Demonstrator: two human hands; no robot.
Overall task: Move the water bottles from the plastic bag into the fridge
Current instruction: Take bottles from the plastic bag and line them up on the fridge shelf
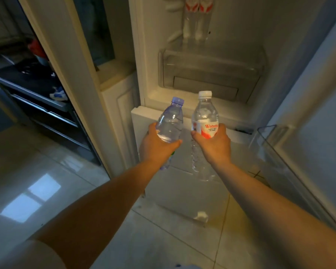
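The left hand [156, 143] grasps a clear water bottle with a pale purple cap [170, 121], tilted slightly right. The right hand [213, 144] grasps a white-capped Wahaha bottle [205, 121] round its red label, upright. Both bottles are held side by side, apart, before the open fridge [211, 105]. Two more red-labelled bottles [197, 18] stand on the glass shelf above the clear crisper drawer [209, 68].

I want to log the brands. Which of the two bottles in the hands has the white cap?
The bottle in the right hand: the white-capped bottle carries a red and white label. The other bottle, held by the left hand, has a pale purple cap.
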